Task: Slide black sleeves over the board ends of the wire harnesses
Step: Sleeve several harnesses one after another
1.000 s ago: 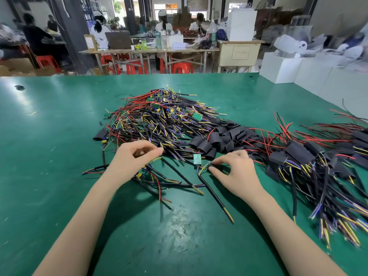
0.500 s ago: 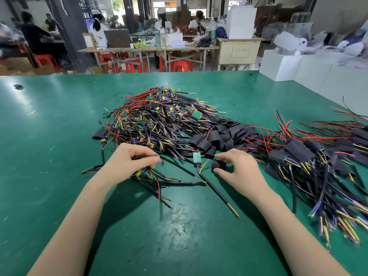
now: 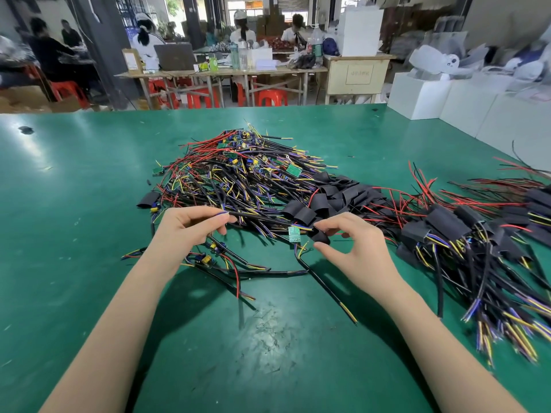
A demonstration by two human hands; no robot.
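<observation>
My left hand [image 3: 190,226] pinches the end of a black harness cable [image 3: 259,219] between thumb and fingers, just above the green table. The cable runs right toward a small green circuit board [image 3: 294,234]. My right hand [image 3: 354,247] pinches a short black sleeve [image 3: 320,237] right beside that board. Behind both hands lies a big heap of unsleeved wire harnesses [image 3: 238,180] with red, yellow, purple and black wires. A cluster of loose black sleeves [image 3: 331,198] sits at the heap's right side.
Sleeved harnesses [image 3: 465,234] are piled at the right on the green table [image 3: 74,234]. A few loose harnesses [image 3: 226,263] lie under my left hand. One stray sleeve [image 3: 148,200] lies left of the heap. White boxes [image 3: 441,96] and seated people are beyond the far edge.
My left hand has lifted a cable end out of the heap and raised it. My right hand has picked up the black sleeve and brought it up beside the green board.
</observation>
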